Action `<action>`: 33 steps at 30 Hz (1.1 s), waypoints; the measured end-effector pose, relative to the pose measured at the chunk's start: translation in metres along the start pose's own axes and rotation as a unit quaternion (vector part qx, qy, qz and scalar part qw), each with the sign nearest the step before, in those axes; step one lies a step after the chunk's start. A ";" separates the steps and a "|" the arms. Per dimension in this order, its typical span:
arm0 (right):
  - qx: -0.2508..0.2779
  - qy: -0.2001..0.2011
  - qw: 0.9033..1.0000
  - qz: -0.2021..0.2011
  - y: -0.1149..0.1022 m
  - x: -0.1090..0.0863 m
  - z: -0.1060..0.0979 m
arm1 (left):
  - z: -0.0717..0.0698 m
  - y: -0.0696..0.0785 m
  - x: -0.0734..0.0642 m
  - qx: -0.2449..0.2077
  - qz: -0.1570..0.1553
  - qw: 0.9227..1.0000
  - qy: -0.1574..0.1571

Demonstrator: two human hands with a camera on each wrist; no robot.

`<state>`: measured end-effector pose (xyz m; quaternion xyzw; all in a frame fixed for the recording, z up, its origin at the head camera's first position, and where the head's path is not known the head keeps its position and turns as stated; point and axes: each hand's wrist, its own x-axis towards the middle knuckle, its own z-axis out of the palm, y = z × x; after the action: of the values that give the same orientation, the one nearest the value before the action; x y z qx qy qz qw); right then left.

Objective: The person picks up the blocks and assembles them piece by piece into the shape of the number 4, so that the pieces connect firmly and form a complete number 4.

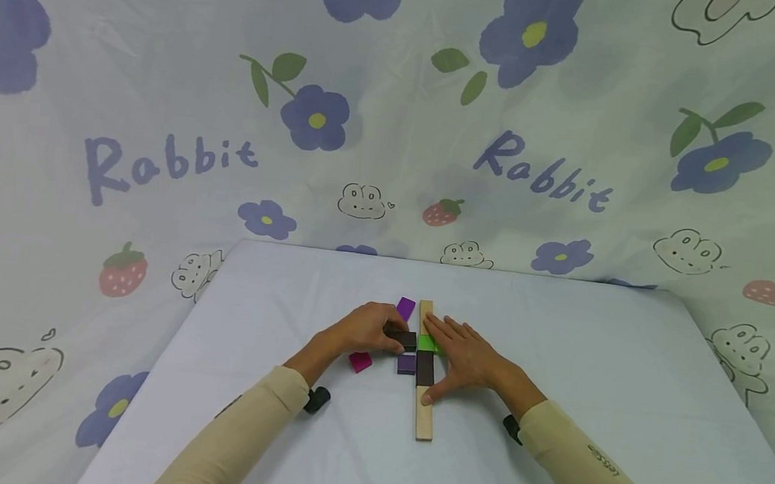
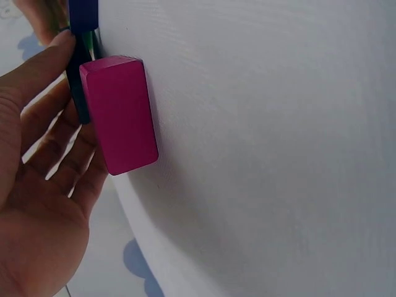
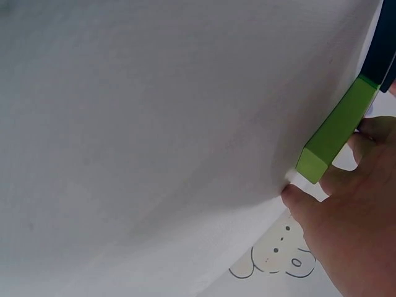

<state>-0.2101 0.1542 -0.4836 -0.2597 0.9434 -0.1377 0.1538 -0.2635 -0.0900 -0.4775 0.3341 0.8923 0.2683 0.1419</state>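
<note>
Thumb and fingers of my left hand [image 1: 368, 327] pinch a black block [image 1: 407, 340], its right end close against a column of blocks. In the left wrist view this dark block [image 2: 78, 86] shows partly behind a magenta block [image 2: 120, 117]. My right hand [image 1: 474, 359] spreads its fingers along the column, index finger at the upper wooden block [image 1: 426, 308] and thumb at the lower wooden block [image 1: 424, 421]. Between those wooden pieces lie a green block [image 1: 426, 343] and a dark brown block [image 1: 425, 368]. Another green block [image 3: 340, 127] lies under the right hand, mostly covered in the head view.
A dark purple block [image 1: 407, 364] lies just left of the column, below the black one. Farther out are a bright purple block [image 1: 406, 308] and the magenta block [image 1: 360, 361]. White cloth covers the table [image 1: 246, 427]; a printed curtain [image 1: 393, 160] hangs behind.
</note>
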 end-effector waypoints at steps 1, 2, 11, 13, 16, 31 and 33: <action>0.000 -0.001 1.000 0.000 0.000 0.000 0.000 | 0.000 0.000 0.000 0.000 -0.001 1.000 0.000; 0.000 -0.001 1.000 0.001 0.000 0.000 0.000 | 0.000 0.000 0.000 0.001 -0.002 1.000 0.000; 0.000 -0.001 1.000 -0.001 0.000 0.000 0.000 | 0.002 0.001 0.001 0.010 -0.011 1.000 -0.003; 0.001 0.000 1.000 -0.002 0.000 -0.001 0.000 | 0.002 0.001 0.001 0.012 -0.011 1.000 -0.003; 0.003 0.000 1.000 -0.002 0.000 -0.001 0.000 | 0.002 0.001 0.001 0.012 -0.011 1.000 -0.003; 0.004 0.000 1.000 -0.002 -0.001 -0.001 -0.002 | 0.003 0.002 0.000 0.005 -0.006 1.000 0.005; 0.004 -0.001 1.000 -0.002 -0.001 -0.001 -0.002 | 0.003 0.002 0.000 0.006 -0.008 1.000 0.004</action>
<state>-0.2094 0.1546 -0.4816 -0.2608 0.9422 -0.1418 0.1553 -0.2615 -0.0873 -0.4786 0.3270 0.8972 0.2627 0.1385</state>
